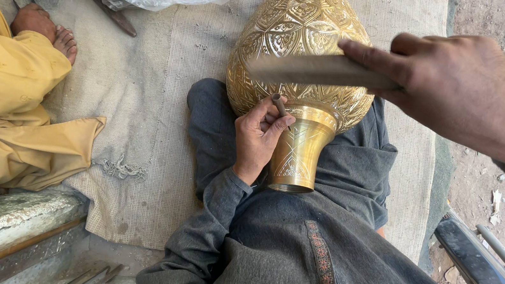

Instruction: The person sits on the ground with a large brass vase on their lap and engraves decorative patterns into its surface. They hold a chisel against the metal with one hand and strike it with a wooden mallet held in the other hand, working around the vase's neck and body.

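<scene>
Already the vase (303, 45) body under the right hand (464, 91) is covered in pattern; its neck, beside the left hand (257, 137), looks only partly cut. That hand pinches a punch (281, 106) against the collar; the right grips a blurred mallet (319, 70). The vase top is cut off.

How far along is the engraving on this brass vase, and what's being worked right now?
Done: the brass vase has dense engraved patterns over its whole visible body. In hand: the left hand holds a small chisel at the collar where the body meets the neck, and the right hand raises a wooden mallet above it. Left: the neck shows only sparse line work; the far side is hidden.
</scene>
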A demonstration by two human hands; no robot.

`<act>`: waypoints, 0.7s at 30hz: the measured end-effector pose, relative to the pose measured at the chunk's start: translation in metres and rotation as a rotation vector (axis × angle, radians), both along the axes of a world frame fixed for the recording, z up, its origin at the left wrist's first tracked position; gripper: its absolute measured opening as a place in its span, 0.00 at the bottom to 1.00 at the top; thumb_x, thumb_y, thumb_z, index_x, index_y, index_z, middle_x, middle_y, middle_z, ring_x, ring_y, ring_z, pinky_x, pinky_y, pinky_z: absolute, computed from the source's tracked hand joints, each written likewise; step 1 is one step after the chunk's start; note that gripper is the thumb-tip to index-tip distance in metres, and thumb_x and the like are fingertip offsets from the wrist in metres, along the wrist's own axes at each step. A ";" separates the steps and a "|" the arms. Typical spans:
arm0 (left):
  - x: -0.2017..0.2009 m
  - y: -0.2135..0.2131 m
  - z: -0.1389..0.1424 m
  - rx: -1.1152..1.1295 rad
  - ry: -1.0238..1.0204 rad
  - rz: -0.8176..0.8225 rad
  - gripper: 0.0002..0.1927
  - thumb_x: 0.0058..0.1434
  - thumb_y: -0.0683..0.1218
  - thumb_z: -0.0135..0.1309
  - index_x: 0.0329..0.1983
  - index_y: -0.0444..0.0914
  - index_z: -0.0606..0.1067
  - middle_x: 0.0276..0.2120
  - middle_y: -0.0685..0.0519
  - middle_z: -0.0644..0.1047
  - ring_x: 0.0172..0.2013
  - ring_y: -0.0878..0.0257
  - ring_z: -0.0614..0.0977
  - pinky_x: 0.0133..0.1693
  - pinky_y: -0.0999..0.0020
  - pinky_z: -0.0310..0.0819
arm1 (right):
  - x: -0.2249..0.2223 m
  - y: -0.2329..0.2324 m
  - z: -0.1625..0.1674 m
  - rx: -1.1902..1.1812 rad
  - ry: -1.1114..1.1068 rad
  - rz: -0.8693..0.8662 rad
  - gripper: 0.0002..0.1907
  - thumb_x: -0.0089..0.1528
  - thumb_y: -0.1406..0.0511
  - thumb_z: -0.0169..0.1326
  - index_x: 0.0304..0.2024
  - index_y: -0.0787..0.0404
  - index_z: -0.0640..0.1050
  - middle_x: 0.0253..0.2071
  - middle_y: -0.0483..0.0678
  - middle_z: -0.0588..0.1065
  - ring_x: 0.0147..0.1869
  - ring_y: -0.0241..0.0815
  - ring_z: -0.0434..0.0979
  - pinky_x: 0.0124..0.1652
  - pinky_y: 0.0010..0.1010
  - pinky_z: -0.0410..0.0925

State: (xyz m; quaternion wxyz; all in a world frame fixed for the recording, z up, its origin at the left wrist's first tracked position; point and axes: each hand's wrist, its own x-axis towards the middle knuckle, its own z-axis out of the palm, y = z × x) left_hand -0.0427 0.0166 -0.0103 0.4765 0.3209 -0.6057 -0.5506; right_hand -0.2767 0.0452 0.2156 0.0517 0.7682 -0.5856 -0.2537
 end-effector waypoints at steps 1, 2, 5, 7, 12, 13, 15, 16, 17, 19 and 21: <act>-0.001 0.002 0.000 0.009 0.000 0.030 0.18 0.64 0.43 0.63 0.56 0.34 0.76 0.33 0.56 0.82 0.32 0.70 0.84 0.36 0.75 0.84 | 0.005 -0.003 0.004 -0.056 -0.079 0.034 0.34 0.68 0.51 0.51 0.77 0.43 0.62 0.40 0.49 0.80 0.23 0.34 0.78 0.19 0.25 0.73; -0.002 0.005 0.000 0.019 0.000 0.059 0.18 0.64 0.43 0.63 0.56 0.34 0.76 0.32 0.56 0.82 0.32 0.70 0.84 0.35 0.76 0.83 | 0.011 -0.006 0.007 -0.111 -0.158 0.067 0.34 0.67 0.52 0.52 0.76 0.44 0.64 0.42 0.53 0.80 0.22 0.35 0.78 0.18 0.25 0.72; -0.004 0.009 0.001 0.065 0.056 0.112 0.18 0.65 0.43 0.63 0.56 0.32 0.75 0.31 0.56 0.81 0.32 0.71 0.84 0.36 0.76 0.83 | 0.026 -0.010 0.021 -0.044 0.186 0.177 0.34 0.69 0.57 0.51 0.77 0.41 0.58 0.39 0.47 0.79 0.22 0.31 0.78 0.21 0.22 0.73; -0.005 0.015 0.001 0.095 0.084 0.138 0.18 0.65 0.43 0.63 0.56 0.32 0.74 0.32 0.55 0.81 0.33 0.70 0.83 0.37 0.76 0.82 | 0.037 -0.012 0.024 -0.080 0.279 0.259 0.34 0.69 0.60 0.51 0.77 0.41 0.58 0.36 0.43 0.79 0.26 0.30 0.80 0.25 0.21 0.74; -0.010 0.026 0.000 0.149 0.189 0.204 0.14 0.66 0.43 0.63 0.49 0.33 0.72 0.35 0.54 0.80 0.34 0.70 0.83 0.38 0.76 0.82 | 0.057 -0.016 0.025 0.046 0.411 0.348 0.41 0.65 0.57 0.51 0.80 0.44 0.56 0.36 0.47 0.80 0.39 0.39 0.83 0.38 0.27 0.78; -0.009 0.027 0.000 0.158 0.187 0.215 0.14 0.66 0.43 0.62 0.49 0.33 0.72 0.35 0.54 0.80 0.34 0.70 0.83 0.38 0.76 0.81 | 0.061 -0.019 0.024 -0.042 0.315 0.379 0.41 0.63 0.57 0.52 0.79 0.41 0.58 0.38 0.45 0.80 0.39 0.38 0.83 0.38 0.28 0.78; -0.009 0.029 0.000 0.172 0.189 0.226 0.14 0.66 0.43 0.62 0.49 0.34 0.71 0.34 0.54 0.80 0.32 0.70 0.83 0.37 0.76 0.81 | 0.069 -0.020 0.024 -0.221 0.129 0.428 0.42 0.60 0.58 0.55 0.77 0.36 0.62 0.43 0.43 0.80 0.40 0.38 0.83 0.38 0.29 0.78; -0.009 0.030 -0.001 0.170 0.196 0.215 0.13 0.67 0.43 0.62 0.49 0.34 0.72 0.34 0.54 0.80 0.33 0.70 0.83 0.38 0.76 0.81 | 0.072 -0.019 0.025 -0.118 0.217 0.393 0.41 0.63 0.59 0.54 0.79 0.39 0.60 0.41 0.45 0.80 0.40 0.39 0.83 0.39 0.27 0.77; -0.009 0.030 -0.001 0.165 0.204 0.212 0.13 0.67 0.43 0.62 0.48 0.33 0.72 0.34 0.54 0.79 0.33 0.69 0.82 0.39 0.75 0.81 | 0.074 -0.018 0.026 -0.018 0.304 0.362 0.40 0.66 0.61 0.54 0.80 0.43 0.58 0.39 0.47 0.80 0.40 0.40 0.83 0.39 0.26 0.76; -0.009 0.030 -0.002 0.175 0.223 0.212 0.14 0.67 0.42 0.62 0.49 0.33 0.72 0.35 0.54 0.79 0.34 0.69 0.82 0.40 0.74 0.81 | 0.076 -0.018 0.028 -0.003 0.342 0.370 0.40 0.66 0.59 0.53 0.80 0.44 0.57 0.39 0.47 0.79 0.41 0.40 0.83 0.40 0.26 0.76; -0.010 0.030 -0.002 0.201 0.255 0.213 0.16 0.65 0.43 0.62 0.51 0.33 0.71 0.35 0.54 0.79 0.34 0.71 0.81 0.40 0.75 0.82 | 0.073 -0.019 0.030 -0.176 0.251 0.439 0.43 0.59 0.54 0.53 0.78 0.38 0.59 0.43 0.45 0.79 0.44 0.38 0.83 0.41 0.28 0.77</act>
